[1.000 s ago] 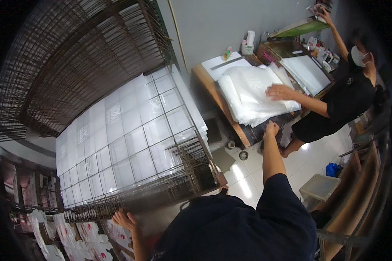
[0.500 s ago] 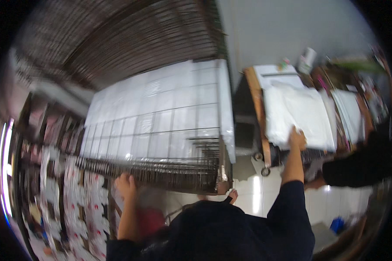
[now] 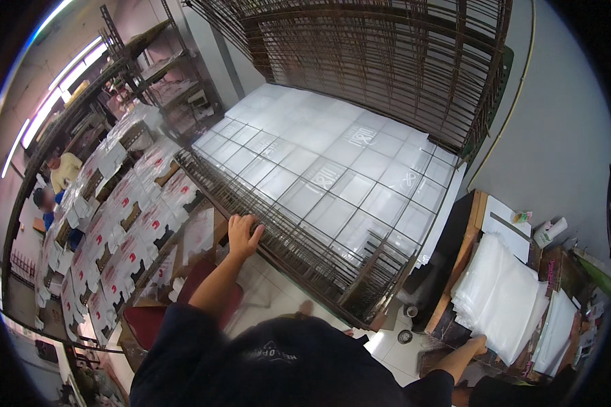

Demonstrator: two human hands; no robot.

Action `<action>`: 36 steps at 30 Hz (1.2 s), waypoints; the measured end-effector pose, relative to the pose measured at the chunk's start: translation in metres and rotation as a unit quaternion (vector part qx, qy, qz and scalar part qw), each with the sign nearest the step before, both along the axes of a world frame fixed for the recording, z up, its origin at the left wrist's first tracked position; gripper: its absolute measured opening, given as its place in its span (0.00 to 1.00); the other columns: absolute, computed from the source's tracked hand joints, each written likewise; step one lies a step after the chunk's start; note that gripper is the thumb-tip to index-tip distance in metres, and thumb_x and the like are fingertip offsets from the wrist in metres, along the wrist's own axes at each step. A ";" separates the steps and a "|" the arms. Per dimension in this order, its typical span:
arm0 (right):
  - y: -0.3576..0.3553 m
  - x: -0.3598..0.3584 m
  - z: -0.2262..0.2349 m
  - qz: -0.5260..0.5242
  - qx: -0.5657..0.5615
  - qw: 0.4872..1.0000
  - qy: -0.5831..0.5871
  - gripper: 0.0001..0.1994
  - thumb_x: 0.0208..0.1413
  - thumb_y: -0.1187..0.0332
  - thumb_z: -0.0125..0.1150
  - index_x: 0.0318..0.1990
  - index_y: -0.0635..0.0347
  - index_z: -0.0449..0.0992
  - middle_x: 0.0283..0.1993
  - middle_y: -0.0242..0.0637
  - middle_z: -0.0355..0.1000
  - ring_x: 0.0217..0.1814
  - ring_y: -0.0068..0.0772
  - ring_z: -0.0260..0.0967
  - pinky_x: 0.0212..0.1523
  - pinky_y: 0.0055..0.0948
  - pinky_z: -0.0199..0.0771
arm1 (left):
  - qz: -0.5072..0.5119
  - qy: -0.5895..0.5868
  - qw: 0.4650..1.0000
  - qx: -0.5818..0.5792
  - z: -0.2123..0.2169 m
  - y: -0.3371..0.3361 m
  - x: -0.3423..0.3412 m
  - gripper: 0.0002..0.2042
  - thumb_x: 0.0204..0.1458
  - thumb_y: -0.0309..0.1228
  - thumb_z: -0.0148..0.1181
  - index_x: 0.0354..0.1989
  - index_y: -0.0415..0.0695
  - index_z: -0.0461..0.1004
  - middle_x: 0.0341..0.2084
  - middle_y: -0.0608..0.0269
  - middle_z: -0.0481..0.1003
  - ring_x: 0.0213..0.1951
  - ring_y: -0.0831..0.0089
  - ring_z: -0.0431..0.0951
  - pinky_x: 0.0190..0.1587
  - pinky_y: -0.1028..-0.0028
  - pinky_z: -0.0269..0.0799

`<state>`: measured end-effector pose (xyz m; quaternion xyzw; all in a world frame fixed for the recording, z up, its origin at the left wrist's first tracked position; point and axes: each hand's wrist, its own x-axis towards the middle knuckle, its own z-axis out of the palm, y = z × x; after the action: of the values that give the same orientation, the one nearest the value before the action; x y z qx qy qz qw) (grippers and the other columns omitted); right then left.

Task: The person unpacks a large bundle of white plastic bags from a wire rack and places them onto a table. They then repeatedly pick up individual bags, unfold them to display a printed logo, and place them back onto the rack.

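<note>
- Wire-mesh rack tray (image 3: pixel 299 224), loaded with clear plastic sheets (image 3: pixel 332 163), is gripped at its near edge by the left hand (image 3: pixel 243 234), fingers curled over the front bar.
- Compared with a second ago, that hand has been moved up onto the bar, so the tray looks properly held now.
- Long axis runs lower right to upper left.
- Right hand (image 3: pixel 478 344) is rested on the white bag stack (image 3: pixel 499 298) on the table (image 3: pixel 465 254), fingers loose, nothing grasped.

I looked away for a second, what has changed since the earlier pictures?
The view swung left. The other person at the table is gone from view. The left hand stays on the wire rack edge, and the right hand stays at the stack of clear sheets.
</note>
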<state>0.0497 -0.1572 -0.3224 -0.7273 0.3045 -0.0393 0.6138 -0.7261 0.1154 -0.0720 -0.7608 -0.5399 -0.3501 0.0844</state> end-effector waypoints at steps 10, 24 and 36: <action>0.003 -0.042 0.021 0.075 -0.087 0.993 0.037 0.14 0.42 0.75 0.59 0.40 0.66 0.74 0.38 0.43 0.74 0.38 0.39 0.72 0.39 0.33 0.72 | -0.002 -0.009 0.999 -0.041 -0.009 0.006 0.001 0.16 0.52 0.42 0.51 0.36 0.39 0.72 0.28 0.52 0.69 0.37 0.53 0.66 0.42 0.59 0.59; -0.017 -0.019 0.105 0.086 0.225 0.967 -0.083 0.06 0.53 0.66 0.48 0.31 0.57 0.69 0.30 0.35 0.68 0.24 0.29 0.62 0.21 0.27 0.59 | 0.015 0.064 0.998 -0.008 -0.027 0.015 -0.028 0.18 0.55 0.45 0.45 0.36 0.40 0.72 0.30 0.51 0.70 0.36 0.53 0.65 0.42 0.58 0.58; 0.100 -0.150 0.437 0.521 0.274 0.697 -0.410 0.33 0.48 0.81 0.45 0.66 0.59 0.54 0.42 0.36 0.66 0.37 0.21 0.63 0.43 0.21 0.66 | -0.111 -0.296 0.948 -0.032 0.062 -0.010 0.062 0.19 0.42 0.32 0.66 0.43 0.40 0.70 0.41 0.57 0.69 0.42 0.65 0.68 0.49 0.67 0.63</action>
<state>-0.1000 -0.0574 0.1149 -0.4813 -0.4076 0.0774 0.7721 -0.6638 0.1056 -0.0102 -0.6803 -0.4632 -0.5498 -0.1430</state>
